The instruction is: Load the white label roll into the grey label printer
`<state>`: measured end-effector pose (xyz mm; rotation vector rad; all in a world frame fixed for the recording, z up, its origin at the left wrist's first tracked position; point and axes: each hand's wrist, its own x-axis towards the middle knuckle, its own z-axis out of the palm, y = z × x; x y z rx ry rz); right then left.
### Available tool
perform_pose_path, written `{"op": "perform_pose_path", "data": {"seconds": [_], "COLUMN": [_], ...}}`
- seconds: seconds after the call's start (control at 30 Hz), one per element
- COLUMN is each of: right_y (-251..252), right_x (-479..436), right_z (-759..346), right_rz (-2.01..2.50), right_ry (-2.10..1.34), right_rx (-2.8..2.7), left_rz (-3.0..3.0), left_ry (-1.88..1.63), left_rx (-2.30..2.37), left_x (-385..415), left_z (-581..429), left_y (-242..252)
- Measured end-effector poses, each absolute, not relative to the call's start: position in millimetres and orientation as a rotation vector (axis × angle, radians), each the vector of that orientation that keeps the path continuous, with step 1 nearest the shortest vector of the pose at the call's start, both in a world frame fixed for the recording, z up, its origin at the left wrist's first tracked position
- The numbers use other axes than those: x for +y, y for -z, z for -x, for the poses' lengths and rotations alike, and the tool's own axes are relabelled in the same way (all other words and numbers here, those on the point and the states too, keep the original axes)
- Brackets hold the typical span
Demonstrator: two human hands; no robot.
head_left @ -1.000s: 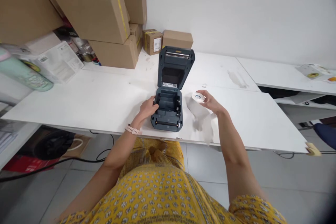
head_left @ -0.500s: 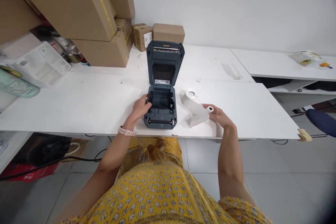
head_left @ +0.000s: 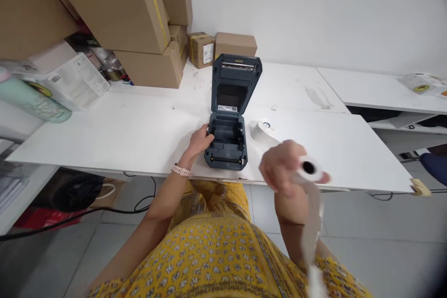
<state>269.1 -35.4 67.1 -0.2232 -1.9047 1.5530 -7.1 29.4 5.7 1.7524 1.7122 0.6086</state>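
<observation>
A dark label printer (head_left: 226, 151) stands on the white table with its lid (head_left: 234, 81) raised and its bay showing no roll inside. My left hand (head_left: 200, 140) grips the printer's left side, thumb over the rim. In my right hand (head_left: 282, 164), lifted above the table's front edge, is a small paper roll (head_left: 315, 173) with a dark core hole. A loose strip of its paper (head_left: 312, 233) hangs down past my forearm, smeared by motion. Right of the printer lies another white label roll (head_left: 262, 131), its paper trailing toward my right hand.
Stacked cardboard boxes (head_left: 115, 14) fill the table's back left, with smaller cartons (head_left: 235, 44) behind the printer. A pale green bottle (head_left: 38, 102) leans at the far left. On the right stands a white shelf (head_left: 380, 86). Cables (head_left: 115, 211) run below the table.
My right hand has lifted the small roll off the table, bringing it nearer to me, and its paper now dangles. My left hand stays on the printer. The view has shifted left.
</observation>
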Motion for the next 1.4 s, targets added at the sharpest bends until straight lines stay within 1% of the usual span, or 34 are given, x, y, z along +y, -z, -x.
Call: {"op": "perform_pose_path", "data": {"seconds": [0.03,0.07,0.1,0.17,0.23,0.3,0.37,0.5,0.77,1.17,1.4], "right_y": [-72.3,-75.8,-77.0,-71.6,-57.5,-41.0,-28.1,-19.9,-25.1,-12.1,-11.5], "right_x": [-27.8,-18.9,-9.3,9.0,22.4,29.2,31.1,32.8,38.1,3.8,4.1], "right_z": [-250.1,-233.5,-219.7,-200.3,-190.5,-187.5,-187.7,-190.5,-194.9,-189.2,-189.4], "right_rz": [0.18,0.236,0.386,0.829,1.104,1.195,1.195,1.155,1.007,1.059,1.063], "right_ry": [-1.561,-1.507,-1.401,-1.065,-0.775,-0.631,-0.56,-0.553,-0.631,-0.413,-0.434], "right_rx": [-1.982,-2.079,-2.174,-2.341,-2.431,-2.55,-2.654,-2.717,-2.57,-2.426,-2.433], "left_rz": [-1.746,-1.739,-1.727,-1.696,-1.66,-1.622,-1.588,-1.527,-1.497,-1.467,-1.495], "left_ry": [-0.606,-0.61,-0.62,-0.648,-0.679,-0.708,-0.754,-0.854,-0.902,-0.949,-0.927], "left_rx": [1.709,1.699,1.688,1.671,1.662,1.66,1.649,1.627,1.642,1.654,1.671], "left_x": [29.5,29.6,29.5,28.8,27.7,26.6,25.9,25.4,24.9,23.7,21.9], "left_z": [7.4,7.6,7.7,7.7,7.4,6.8,6.3,6.2,4.5,2.0,1.7], "left_y": [-5.2,-4.9,-4.7,-4.4,-3.8,-2.2,0.6,7.3,11.1,14.6,10.5]}}
